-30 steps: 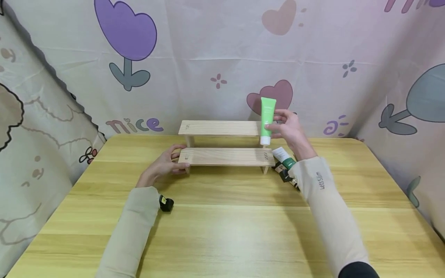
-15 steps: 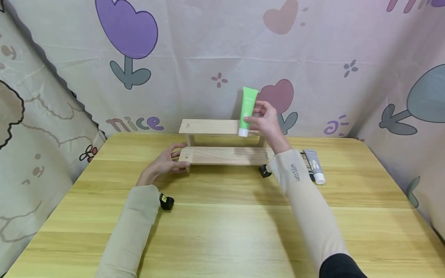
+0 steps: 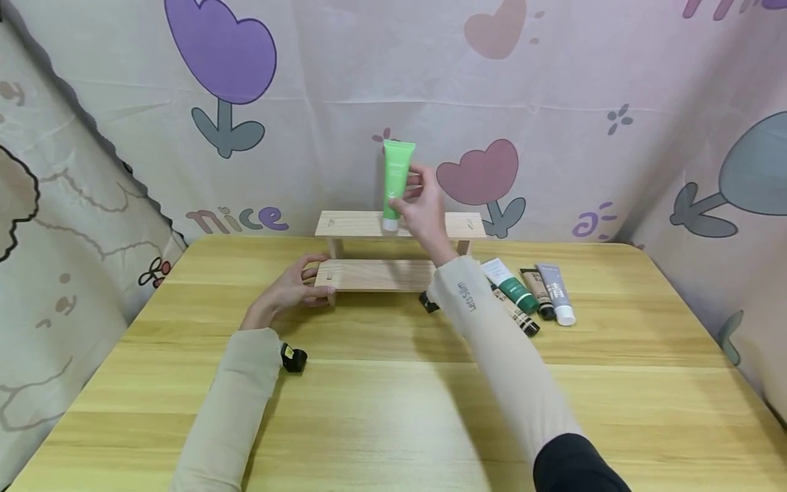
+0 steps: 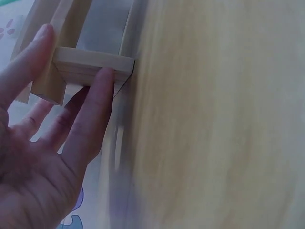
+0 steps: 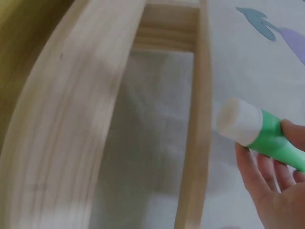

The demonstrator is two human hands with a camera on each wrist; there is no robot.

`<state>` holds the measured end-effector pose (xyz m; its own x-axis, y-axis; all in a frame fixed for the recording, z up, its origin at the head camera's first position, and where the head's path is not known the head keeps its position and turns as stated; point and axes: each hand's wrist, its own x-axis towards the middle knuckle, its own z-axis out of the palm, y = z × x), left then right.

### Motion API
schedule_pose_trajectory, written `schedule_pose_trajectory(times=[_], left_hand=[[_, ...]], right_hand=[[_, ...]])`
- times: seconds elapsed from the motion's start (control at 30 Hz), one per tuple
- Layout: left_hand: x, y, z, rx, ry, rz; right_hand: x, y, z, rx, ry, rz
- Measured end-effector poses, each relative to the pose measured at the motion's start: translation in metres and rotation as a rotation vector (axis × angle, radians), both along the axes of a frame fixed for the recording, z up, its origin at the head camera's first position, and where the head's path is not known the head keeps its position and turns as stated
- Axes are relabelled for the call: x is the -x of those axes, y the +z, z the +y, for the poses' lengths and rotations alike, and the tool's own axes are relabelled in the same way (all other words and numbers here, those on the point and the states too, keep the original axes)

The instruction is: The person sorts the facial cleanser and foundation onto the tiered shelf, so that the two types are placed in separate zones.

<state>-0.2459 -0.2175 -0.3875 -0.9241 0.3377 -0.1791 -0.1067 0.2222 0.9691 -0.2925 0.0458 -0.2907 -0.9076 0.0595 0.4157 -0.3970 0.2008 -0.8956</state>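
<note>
A two-tier wooden shelf (image 3: pixel 378 275) stands toward the back of the table. My left hand (image 3: pixel 295 285) holds its left end; in the left wrist view the hand (image 4: pixel 52 157) has its thumb on the board edge and a fingertip against the end leg (image 4: pixel 90 64). My right hand (image 3: pixel 424 208) pinches a light green tube (image 3: pixel 396 171) between thumb and fingers, upright with its white cap down. The cap (image 5: pixel 239 121) appears to be just above the upper board (image 3: pixel 356 222), and in the right wrist view a gap shows between them.
Right of the shelf lie several tubes: a white and green one (image 3: pixel 512 285), a beige one with a black cap (image 3: pixel 515 311), a brown one (image 3: pixel 537 292) and a grey-blue one (image 3: pixel 555 290). A patterned cloth (image 3: pixel 344 123) hangs behind the table (image 3: pixel 369 424).
My right hand has carried the green tube left and slightly up, from the shelf's right end to above the middle of the upper board. The left hand stays on the shelf.
</note>
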Motion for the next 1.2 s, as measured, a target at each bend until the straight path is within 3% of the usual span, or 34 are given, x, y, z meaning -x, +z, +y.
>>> schedule_pose_trajectory(times=[0.27,0.53,0.87,1.0,1.2], left_hand=[[0.001,0.000,0.001,-0.022,0.018,-0.039],[0.001,0.001,0.001,-0.040,0.005,-0.043],[0.000,0.001,0.001,-0.052,-0.003,-0.053],[0.000,0.001,0.001,-0.050,-0.003,-0.060],[0.000,0.001,0.000,-0.073,-0.008,-0.080]], right_hand=[[0.005,-0.007,-0.037,-0.047,0.035,0.173],[0.010,-0.010,-0.063,-0.067,0.036,0.190],[0.010,-0.017,-0.074,-0.244,0.054,0.259],[0.009,-0.016,-0.068,-0.287,0.098,0.198],[0.009,-0.007,-0.041,-0.259,0.186,-0.032]])
